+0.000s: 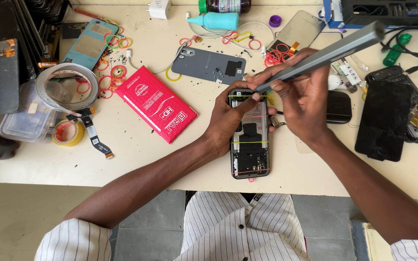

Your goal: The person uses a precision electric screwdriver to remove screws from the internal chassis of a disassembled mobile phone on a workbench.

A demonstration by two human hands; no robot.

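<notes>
Phones: I count one opened phone (250, 145) under my hands, one grey back cover (209, 65) just beyond my left hand, one teal phone back (90, 43) far out to my left, and two dark screen panels (384, 121) to the right of my right hand.
Opened phone: it lies flat on the table (136, 154), long axis running straight away from me, bottom end at the table edge nearest my body; four rubber bands cross it, as far as I can make out.
Left hand (231, 118): it presses down on the phone's upper left, thumb tip at the top edge, holding it steady.
Right hand (301, 104): fingers are pinched around a long grey tool (325, 54), gripping it near its lower end.
Grey tool: one only; its long axis slants from the phone's top edge up and away to my right, low tip meeting my left thumb.
Red packet (156, 104): one, lying to the left of my left hand, well apart.
Tape rolls: two, one clear (66, 87) and one yellow (68, 133), further left again.
Loose rubber bands: many, scattered beyond both hands.
</notes>
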